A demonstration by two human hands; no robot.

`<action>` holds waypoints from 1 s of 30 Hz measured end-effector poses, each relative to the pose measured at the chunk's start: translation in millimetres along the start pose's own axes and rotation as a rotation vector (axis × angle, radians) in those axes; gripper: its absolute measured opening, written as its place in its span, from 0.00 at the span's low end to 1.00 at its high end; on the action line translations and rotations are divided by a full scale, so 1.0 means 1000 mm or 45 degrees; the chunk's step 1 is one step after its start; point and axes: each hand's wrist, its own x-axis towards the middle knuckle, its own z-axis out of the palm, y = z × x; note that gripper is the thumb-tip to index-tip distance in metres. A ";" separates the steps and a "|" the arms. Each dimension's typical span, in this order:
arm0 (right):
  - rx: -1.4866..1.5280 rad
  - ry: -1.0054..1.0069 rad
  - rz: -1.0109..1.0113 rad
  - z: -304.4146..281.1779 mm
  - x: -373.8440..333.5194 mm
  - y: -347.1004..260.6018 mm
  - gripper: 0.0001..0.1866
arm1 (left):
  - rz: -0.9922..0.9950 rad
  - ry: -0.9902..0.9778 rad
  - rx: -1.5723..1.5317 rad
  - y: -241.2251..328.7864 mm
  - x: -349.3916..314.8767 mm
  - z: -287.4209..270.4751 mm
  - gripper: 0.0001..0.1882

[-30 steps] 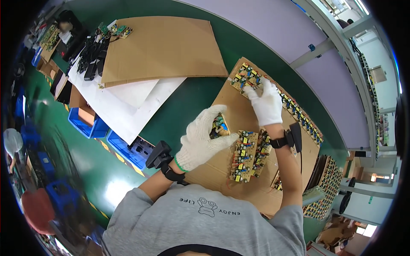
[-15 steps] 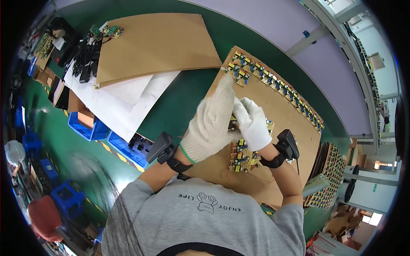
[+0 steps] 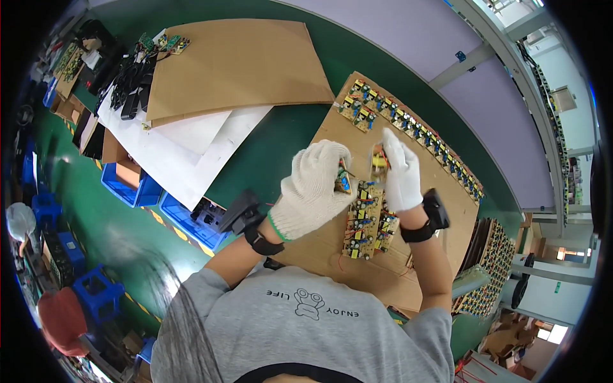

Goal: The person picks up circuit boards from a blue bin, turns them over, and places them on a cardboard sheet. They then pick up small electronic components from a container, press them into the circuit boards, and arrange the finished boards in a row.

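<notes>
At far left, we see blue stools (image 3: pixel 99 288) on the floor, then blue bins (image 3: pixel 128 186), black power adapters (image 3: pixel 132 104) with tangled cables, and a bare-topped cardboard sheet (image 3: pixel 236 70). Our gloved left hand (image 3: pixel 313 190) curls its fingers around a small circuit board (image 3: pixel 344 182), components facing right. Just beside it, larger board panels (image 3: pixel 361 231) lie on a second cardboard sheet (image 3: pixel 370 281). Over these, our gloved right hand (image 3: pixel 403 173) holds another circuit board (image 3: pixel 379 163), blurred, its fingers straight and pressed together; we cannot tell where the thumb presses. Beyond runs a diagonal row of boards (image 3: pixel 424 135), and at far right stand stacked board panels (image 3: pixel 490 271).
</notes>
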 end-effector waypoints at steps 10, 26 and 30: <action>-1.674 0.162 -0.321 -0.067 0.031 0.018 0.31 | -0.040 -0.263 0.333 -0.009 -0.011 0.005 0.29; -1.378 0.220 -0.417 -0.046 0.064 0.025 0.31 | -0.028 -0.284 0.308 -0.014 -0.007 0.010 0.37; -0.961 -0.066 -0.348 -0.039 0.028 0.005 0.30 | -0.026 -0.311 0.428 -0.001 0.009 0.004 0.44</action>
